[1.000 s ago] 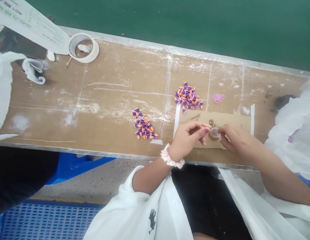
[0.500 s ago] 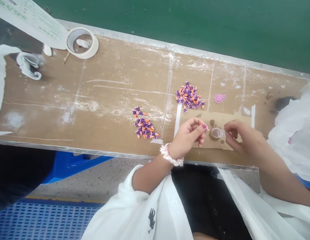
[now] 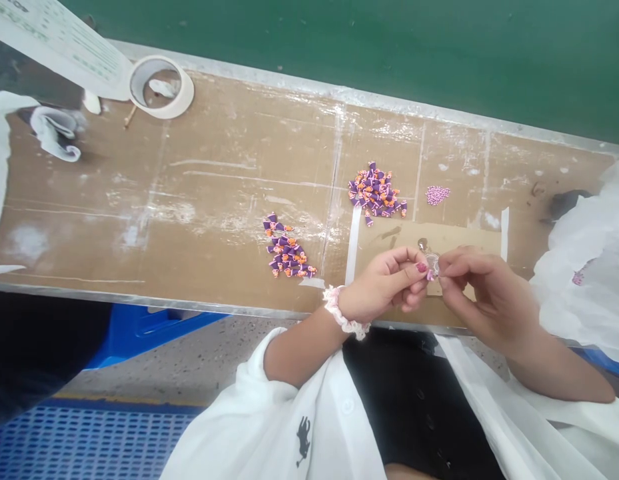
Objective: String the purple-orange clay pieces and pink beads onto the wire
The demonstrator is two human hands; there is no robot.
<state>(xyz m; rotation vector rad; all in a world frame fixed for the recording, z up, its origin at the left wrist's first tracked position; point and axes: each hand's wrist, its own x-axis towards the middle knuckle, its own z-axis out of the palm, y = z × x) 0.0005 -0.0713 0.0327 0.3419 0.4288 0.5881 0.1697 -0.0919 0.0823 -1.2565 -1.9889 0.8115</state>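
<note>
My left hand (image 3: 396, 280), with a pale scrunchie at the wrist, pinches a small pink-and-purple piece (image 3: 430, 275) between thumb and forefinger. Close on its right, my right hand (image 3: 482, 287) has thumb and forefinger drawn together, almost touching that piece; whatever they hold is too small to make out. Behind the fingertips a small clear cup (image 3: 433, 260) is partly hidden. It stands on a taped-down tan sheet (image 3: 469, 239) with wet-looking spots. Past the sheet lie a pile of purple-and-orange figurines (image 3: 376, 192) and a little heap of pink beads (image 3: 438, 195).
Another group of figurines (image 3: 288, 253) lies left of my hands. At the far left are a masking tape roll (image 3: 186, 93) and a printed sheet (image 3: 64, 47). White plastic bagging (image 3: 579, 233) bulges over the right end. Blue stools (image 3: 139, 327) stand below the table.
Both hands have come together: my left moved right and slightly nearer me with the piece, my right moved left from beside the cup. The cup is now partly covered by fingers.
</note>
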